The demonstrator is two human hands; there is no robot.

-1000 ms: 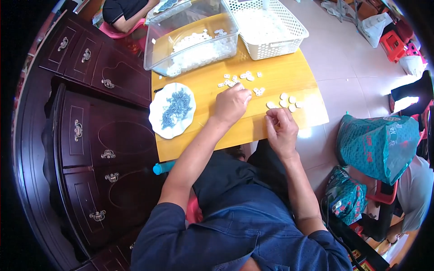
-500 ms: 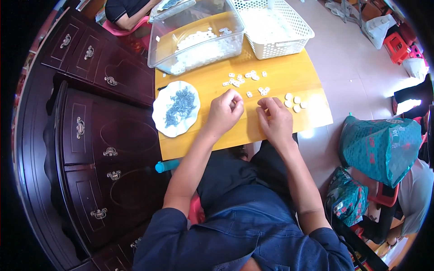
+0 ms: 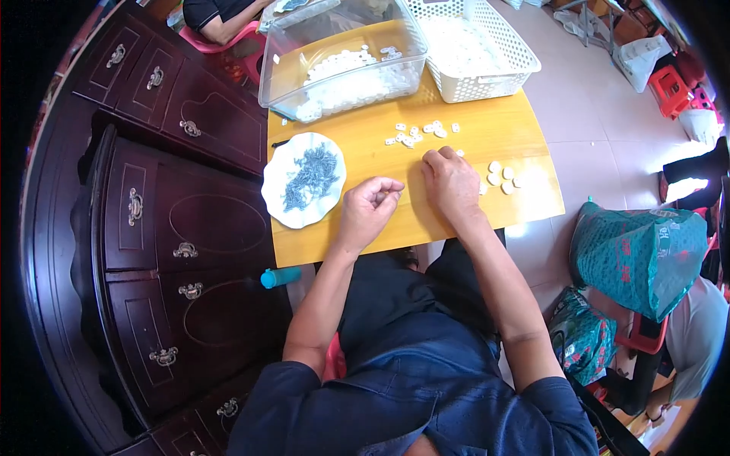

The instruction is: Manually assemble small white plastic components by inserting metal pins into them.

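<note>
My left hand (image 3: 369, 213) is just above the near part of the wooden table (image 3: 357, 171), its fingers curled with thumb and fingertips together. Whatever it pinches is too small to make out. Over the table's middle, my right hand (image 3: 455, 184) is closed with its back turned up and its fingertips bent down; what they hold, if anything, is hidden. Beyond it are several small white plastic pieces with holes (image 3: 409, 141). To its right lie several round white discs (image 3: 508, 188). A scalloped white plate (image 3: 275, 199) holding a pile of thin dark metal screws or nails (image 3: 312, 178) is left of my left hand.
At the table's far side stand a clear plastic bin (image 3: 266, 83) of white pieces and a perforated white basket (image 3: 525, 61). Dark wooden cabinets (image 3: 205, 228) line the left. Teal bags (image 3: 639, 247) stand at right; other people are partly visible far left and lower right.
My right hand has moved up and turned over, its fingers now bent down near the white pieces. My left hand has come slightly nearer me. The whole view has shifted a little.
</note>
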